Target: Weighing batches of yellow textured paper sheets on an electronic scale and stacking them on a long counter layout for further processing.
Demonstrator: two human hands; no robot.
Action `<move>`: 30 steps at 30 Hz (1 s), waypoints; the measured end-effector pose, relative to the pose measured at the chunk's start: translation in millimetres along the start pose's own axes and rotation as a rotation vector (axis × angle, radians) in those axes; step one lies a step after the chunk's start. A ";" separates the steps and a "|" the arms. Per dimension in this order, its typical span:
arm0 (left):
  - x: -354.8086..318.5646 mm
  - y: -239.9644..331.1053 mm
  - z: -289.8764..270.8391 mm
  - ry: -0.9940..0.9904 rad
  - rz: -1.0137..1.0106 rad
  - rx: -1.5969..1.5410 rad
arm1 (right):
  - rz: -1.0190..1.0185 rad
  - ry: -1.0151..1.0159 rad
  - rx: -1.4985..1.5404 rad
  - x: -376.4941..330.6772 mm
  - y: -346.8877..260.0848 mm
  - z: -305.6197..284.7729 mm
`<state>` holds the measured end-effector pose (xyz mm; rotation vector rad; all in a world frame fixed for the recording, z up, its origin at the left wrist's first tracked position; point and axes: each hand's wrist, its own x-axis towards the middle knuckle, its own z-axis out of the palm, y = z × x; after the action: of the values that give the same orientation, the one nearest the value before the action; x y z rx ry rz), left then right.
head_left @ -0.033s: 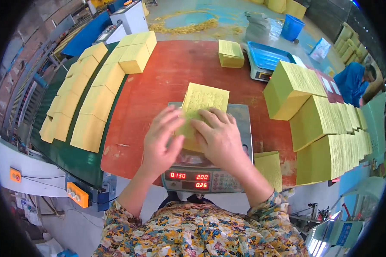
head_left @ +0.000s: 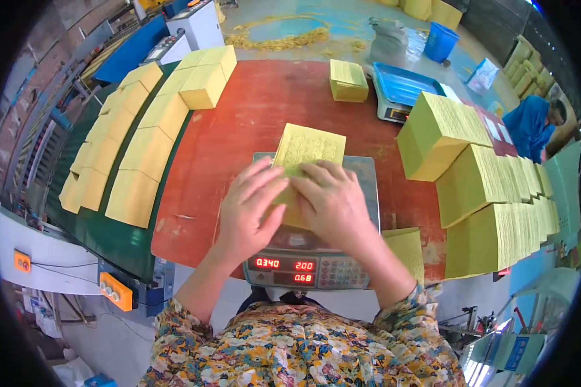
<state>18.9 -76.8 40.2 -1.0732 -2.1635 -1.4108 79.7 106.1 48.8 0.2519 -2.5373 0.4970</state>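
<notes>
A stack of yellow embossed paper (head_left: 310, 145) lies on the metal pan of a digital scale (head_left: 342, 272), whose red digits are lit. My left hand (head_left: 253, 203) is at the left side of the stack, its fingers spread and the thumb apart. Over the middle of the stack, my right hand (head_left: 334, 200) is closed on the paper with bent fingers. Both hands partly hide the sheets, and the right fingertips are not fully visible.
The scale stands on a red table (head_left: 197, 184). To the left, rows of yellow paper blocks (head_left: 135, 161) sit on a green conveyor (head_left: 119, 242). Tall paper stacks (head_left: 471, 187) stand at the right. Beyond are a second scale with a blue tray (head_left: 407, 84) and a person in blue (head_left: 526, 126).
My left hand has shifted slightly rightward, its fingers nearer the right hand. The right hand has barely moved on the paper. The scale's lit reading has gone up.
</notes>
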 end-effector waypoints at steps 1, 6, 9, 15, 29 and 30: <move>5.2 1.1 -1.1 -0.209 0.276 0.357 | 0.003 -0.098 0.054 7.3 7.6 -5.6; -3.9 -18.0 7.8 -0.115 0.222 0.234 | -0.116 -0.136 -0.077 51.6 41.6 12.9; -6.3 -23.9 2.3 -0.045 0.206 0.204 | -0.130 -0.076 -0.048 68.2 44.1 25.3; -17.1 -46.6 -15.3 -0.087 0.196 0.013 | -0.175 -0.133 -0.141 82.8 21.4 19.2; 152.0 -356.4 -128.9 0.106 -0.274 0.351 | -0.278 -0.651 -0.209 302.6 -65.9 170.6; 156.5 -377.8 -129.9 0.117 -0.277 0.356 | -0.223 -0.654 -0.272 320.5 -63.9 192.2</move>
<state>-380.5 -211.8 -39.1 -0.5679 -2.4223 -1.0978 -261.9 -53.2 89.3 0.6763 -3.1046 -0.0393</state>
